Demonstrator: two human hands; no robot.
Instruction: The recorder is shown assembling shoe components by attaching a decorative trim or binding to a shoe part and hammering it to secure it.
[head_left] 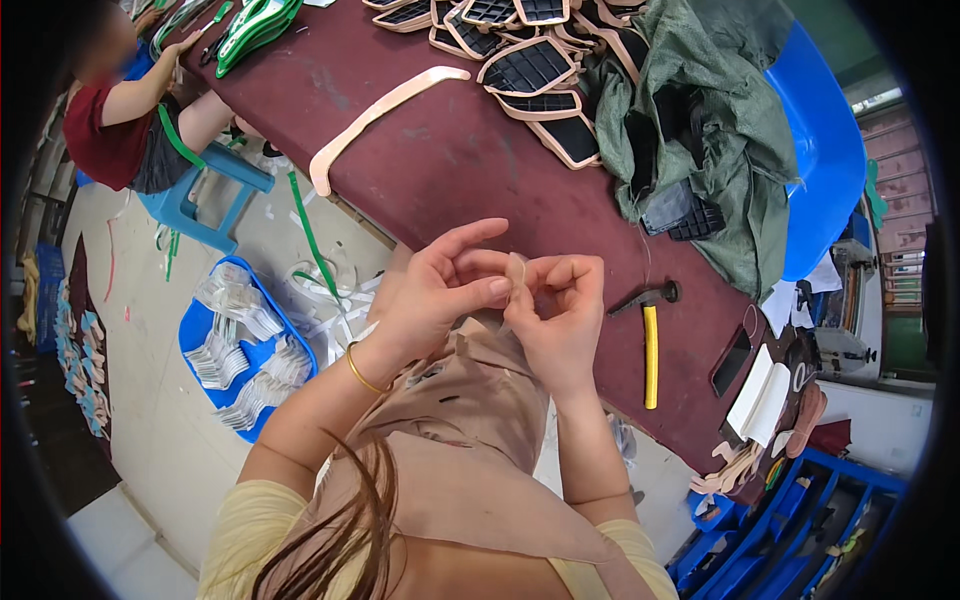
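In front of my apron, at the near edge of the dark red table (pixel 430 150), my two hands meet. A small, thin beige piece (pixel 516 270) shows between the fingertips; its kind is too small to tell. My left hand (pixel 450 285) pinches it with thumb and finger, the index finger lifted away. From the other side, my right hand (pixel 556 305) is closed on it with bent fingers. A hammer (pixel 651 350) with a yellow handle lies on the table right of my right hand. Farther off lies a curved pale pink strip (pixel 385 115).
Black padded pieces with pink edging (pixel 530 70) are piled at the far side beside a green sack (pixel 700 120) and blue tub (pixel 825 150). A phone (pixel 732 362) lies at right. A blue basket (pixel 300 345) of white pieces stands on the floor; a person (pixel 110 110) sits far left.
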